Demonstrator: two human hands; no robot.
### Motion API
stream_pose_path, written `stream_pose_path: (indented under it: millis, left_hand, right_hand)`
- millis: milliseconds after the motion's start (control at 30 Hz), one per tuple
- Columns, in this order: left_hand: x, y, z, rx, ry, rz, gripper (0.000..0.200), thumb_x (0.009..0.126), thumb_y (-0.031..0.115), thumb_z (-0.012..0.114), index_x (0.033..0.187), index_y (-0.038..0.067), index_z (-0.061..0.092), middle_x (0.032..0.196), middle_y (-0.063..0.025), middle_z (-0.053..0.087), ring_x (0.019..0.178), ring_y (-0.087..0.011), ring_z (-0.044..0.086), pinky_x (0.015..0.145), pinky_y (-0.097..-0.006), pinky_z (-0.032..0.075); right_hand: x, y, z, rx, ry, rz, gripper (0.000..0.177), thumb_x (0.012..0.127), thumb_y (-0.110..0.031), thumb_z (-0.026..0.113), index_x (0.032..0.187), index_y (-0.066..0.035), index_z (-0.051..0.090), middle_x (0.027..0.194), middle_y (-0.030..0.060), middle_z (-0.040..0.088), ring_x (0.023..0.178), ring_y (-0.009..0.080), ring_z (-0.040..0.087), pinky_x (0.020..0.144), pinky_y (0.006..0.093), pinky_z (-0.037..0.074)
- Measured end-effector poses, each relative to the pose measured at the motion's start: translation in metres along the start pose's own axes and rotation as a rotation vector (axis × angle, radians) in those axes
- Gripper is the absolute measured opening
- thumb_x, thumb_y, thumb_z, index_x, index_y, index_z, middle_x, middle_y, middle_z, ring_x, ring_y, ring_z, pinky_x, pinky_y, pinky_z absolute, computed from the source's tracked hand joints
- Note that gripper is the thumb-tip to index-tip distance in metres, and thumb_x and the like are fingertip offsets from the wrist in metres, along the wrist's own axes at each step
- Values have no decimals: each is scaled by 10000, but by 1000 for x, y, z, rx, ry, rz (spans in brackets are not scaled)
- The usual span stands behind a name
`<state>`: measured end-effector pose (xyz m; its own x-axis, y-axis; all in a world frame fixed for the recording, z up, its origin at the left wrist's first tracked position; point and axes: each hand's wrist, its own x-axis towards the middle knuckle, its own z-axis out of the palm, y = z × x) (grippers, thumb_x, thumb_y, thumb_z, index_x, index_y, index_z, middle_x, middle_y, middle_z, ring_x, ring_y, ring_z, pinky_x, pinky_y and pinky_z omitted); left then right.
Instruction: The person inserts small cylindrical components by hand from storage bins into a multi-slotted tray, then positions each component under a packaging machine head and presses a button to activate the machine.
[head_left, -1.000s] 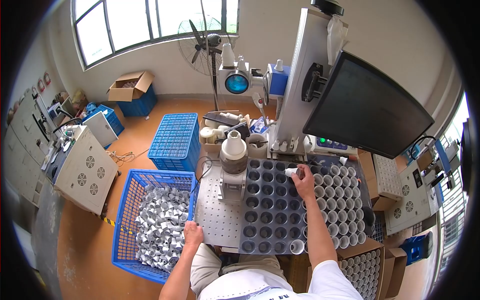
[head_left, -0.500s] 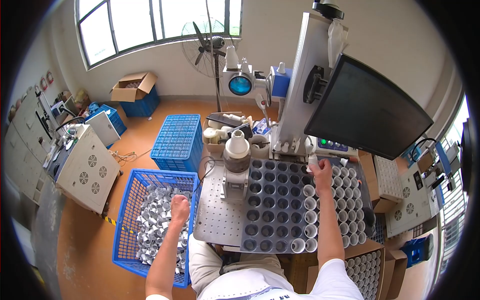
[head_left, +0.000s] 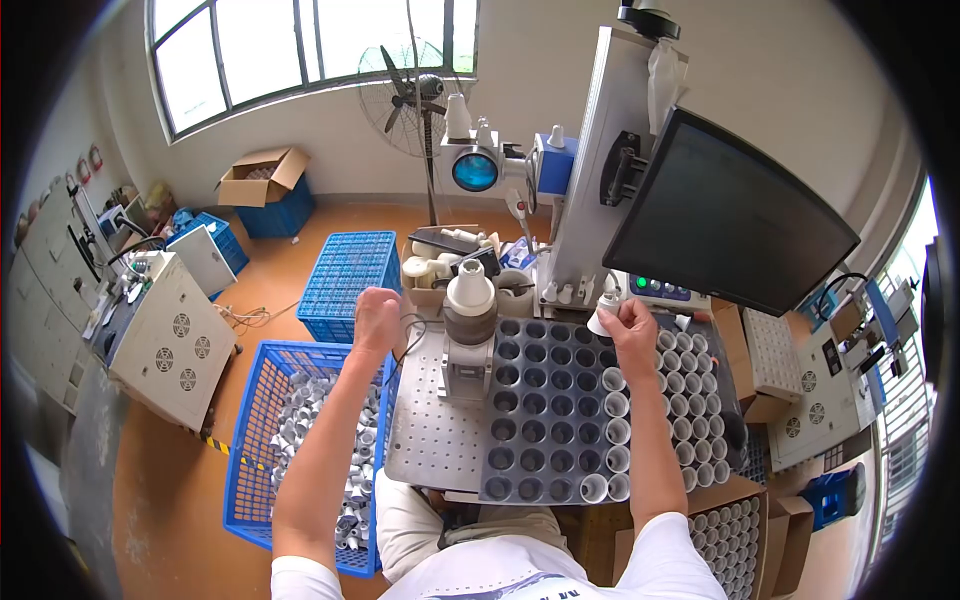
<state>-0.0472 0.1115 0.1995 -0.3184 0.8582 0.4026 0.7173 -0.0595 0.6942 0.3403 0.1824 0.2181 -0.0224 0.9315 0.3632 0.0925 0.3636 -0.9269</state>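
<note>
My right hand (head_left: 634, 328) pinches a white cone-shaped plastic housing (head_left: 606, 313) above the far right part of the dark tray (head_left: 508, 432). White cup-shaped housings (head_left: 617, 431) stand in several pockets on the tray's right side. My left hand (head_left: 377, 321) is closed in the air left of the metal fixture (head_left: 467, 365); its fingers hide whatever they may hold. On top of that fixture sits another white cone-shaped housing (head_left: 470, 287). Below my left hand, a blue basket (head_left: 250, 440) contains many loose white housings (head_left: 300, 420).
A lens head (head_left: 475, 170) overhangs the bench beside a column (head_left: 583, 180) and a monitor (head_left: 730, 210). The perforated metal plate (head_left: 420, 440) lies left of the tray. A blue crate (head_left: 345, 275) stands behind the basket. At lower right, a carton (head_left: 757, 560) holds more white cups.
My left hand has risen from over the basket, away from me and slightly right, toward the fixture. My right hand has shifted slightly left and nearer the fixture, tilting the white housing.
</note>
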Motion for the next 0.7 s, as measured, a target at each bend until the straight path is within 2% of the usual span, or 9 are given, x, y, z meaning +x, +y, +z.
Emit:
stream_pose_path:
  millis: [200, 300, 367, 433, 500, 600, 633, 667, 700]
  left_hand:
    - [42, 47, 16, -100, 79, 172, 275, 834, 122, 377, 847, 27, 634, 1034, -161, 641, 977, -312, 554, 907, -399, 420]
    - [56, 67, 43, -125, 114, 260, 291, 820, 128, 372, 868, 21, 639, 952, -147, 674, 939, -270, 572, 914, -354, 416]
    - [63, 73, 63, -397, -52, 145, 317, 802, 129, 358, 805, 13, 653, 829, -126, 679, 869, -228, 585, 880, -315, 429]
    - [50, 111, 49, -467, -72, 148, 332, 732, 119, 349, 626, -1, 640, 595, -79, 634, 678, -166, 577, 742, -258, 459]
    - [43, 121, 23, -482, 11, 150, 316, 698, 117, 355, 549, -7, 605, 588, -78, 627, 614, -163, 558, 680, -255, 457]
    - [22, 102, -32, -447, 135, 182, 280, 645, 100, 363, 530, -22, 588, 564, -73, 605, 556, -161, 543, 641, -256, 453]
    - [13, 72, -46, -461, 180, 177, 267, 635, 80, 364, 530, -35, 581, 571, -85, 596, 567, -164, 553, 639, -264, 457]
    - [-1, 45, -57, -411, 302, 55, 245, 615, 50, 376, 557, -31, 600, 589, -97, 591, 567, -166, 534, 601, -284, 432]
    - [-17, 4, -64, -283, 420, 24, 244, 624, 29, 374, 605, -40, 608, 591, -119, 593, 547, -193, 537, 600, -310, 444]
  right_hand:
    - [15, -14, 24, 88, 38, -102, 316, 831, -133, 744, 710, -83, 456, 692, -67, 479, 656, 20, 397, 618, 202, 366]
    - [26, -22, 47, 231, 4, -181, 315, 853, -102, 739, 723, -86, 452, 697, -61, 482, 658, 15, 397, 594, 189, 357]
    - [29, -37, 65, 261, -28, -205, 332, 862, -81, 732, 719, -95, 433, 718, -52, 484, 654, 16, 397, 576, 187, 356]
    - [26, -54, 90, 325, -75, -221, 337, 858, -83, 736, 717, -93, 430, 746, -37, 511, 677, 26, 432, 605, 197, 387]
    - [27, -48, 116, 345, -151, -244, 334, 850, -80, 742, 719, -81, 436, 794, -6, 564, 715, 46, 478, 651, 217, 425]
    - [16, -40, 149, 217, -269, -201, 330, 833, -88, 756, 725, -51, 446, 944, 79, 665, 821, 101, 547, 747, 269, 467]
    - [13, -29, 160, 199, -282, -304, 342, 830, -114, 763, 726, -41, 444, 1036, 111, 674, 873, 125, 559, 772, 286, 469]
    - [9, -21, 164, 163, -345, -194, 349, 837, -149, 765, 734, -46, 448, 1056, 96, 675, 858, 115, 544, 751, 287, 466]
    - [5, -19, 168, 198, -303, -233, 354, 841, -160, 764, 737, -45, 446, 1046, 83, 679, 820, 101, 525, 719, 285, 461]
